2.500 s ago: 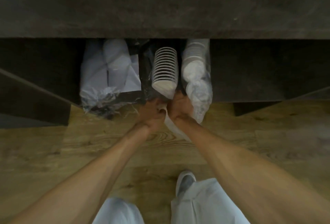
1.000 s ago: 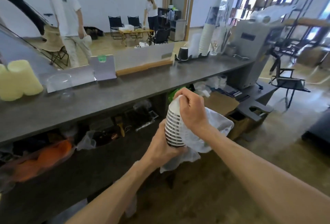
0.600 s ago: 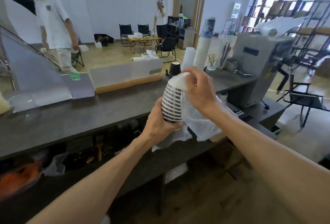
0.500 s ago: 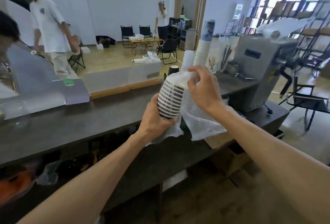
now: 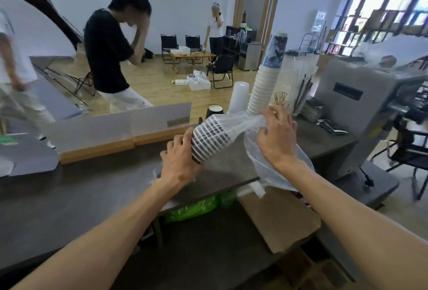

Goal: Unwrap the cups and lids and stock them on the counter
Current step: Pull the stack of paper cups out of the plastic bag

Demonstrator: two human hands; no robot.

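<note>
Holding the sleeve of dark paper cups [image 5: 209,140] tilted above the near edge of the counter [image 5: 97,188], rims toward me, bases pointing away. My left hand [image 5: 179,161] is wrapped round the rim end of the stack, fingers curled over the outermost cups. My right hand [image 5: 276,138] pinches a gathered bunch of the thin plastic wrap [image 5: 266,164] beside the base end; the rest of the film hangs slack under the right wrist, and some is still drawn taut over the stack.

Handling notes, judged only:
- Nested stack looks light and fairly stiff along its length, but each cup wall would dent under a hard squeeze. Best hold is round the rims, where the paper is rolled and strongest.
- Cups may slide apart if the stack is tipped base-down without support.
- Film is soft, slippery and stretchy; take it by a bunched fold, not a single layer, and pull along the stack axis so the cups are not dragged out with it.

Further along the counter: one dark cup [image 5: 215,111] standing alone, a translucent stack of lids [image 5: 239,97], then a tall white cup stack [image 5: 266,76]; these sit close together and suggest the stocking spot. A grey machine [image 5: 352,109] stands beyond, to the right.
</note>
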